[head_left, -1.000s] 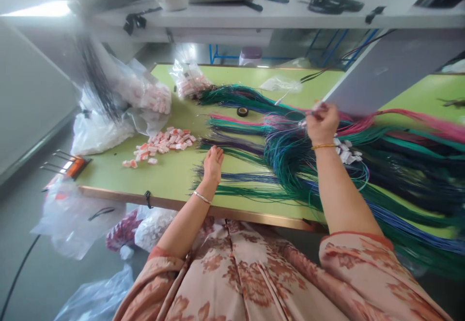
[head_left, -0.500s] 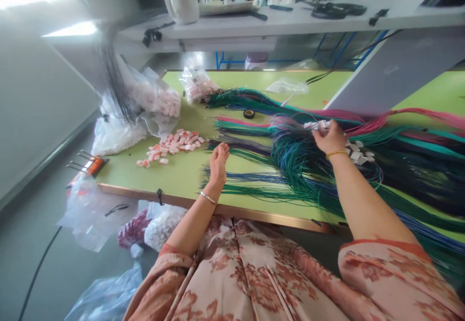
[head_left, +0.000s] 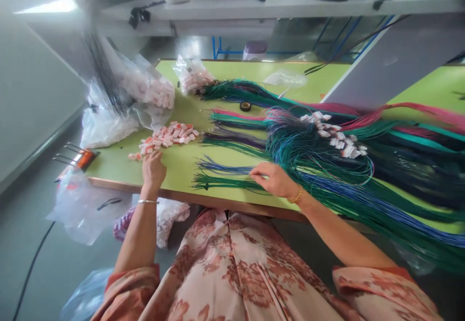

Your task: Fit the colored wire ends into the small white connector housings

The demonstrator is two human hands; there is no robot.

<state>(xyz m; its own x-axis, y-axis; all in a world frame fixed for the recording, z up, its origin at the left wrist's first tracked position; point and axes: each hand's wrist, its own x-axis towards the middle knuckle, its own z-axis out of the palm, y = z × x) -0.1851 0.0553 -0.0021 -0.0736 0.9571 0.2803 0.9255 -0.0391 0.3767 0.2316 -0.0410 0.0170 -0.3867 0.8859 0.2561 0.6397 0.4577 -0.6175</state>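
Observation:
My left hand (head_left: 154, 170) is at the near edge of a pile of white-and-orange plastic connectors (head_left: 178, 134), its fingers drawn together and their tips partly hidden. Whatever those fingers pinch does not show. Over the bundle of blue wires (head_left: 221, 167) is my right hand (head_left: 276, 179), its thumb and fingers closed on the wires; a blue wire appears to be between them. Green wires (head_left: 232, 183) run just below it. Beyond my right hand, a row of white connectors (head_left: 339, 139) lies on a looped mass of green and purple wires (head_left: 286, 139).
A black tape roll (head_left: 245, 106) lies behind the wires. Clear bags of connectors (head_left: 160, 91) stand at the back left. An orange pronged tool (head_left: 84, 159) sits at the table's left corner. A white slanted panel (head_left: 385, 62) rises at the back right.
My left hand has moved left to the connector pile. My right hand has let go of the white connectors and come nearer and left, onto the blue wires. The view has shifted slightly.

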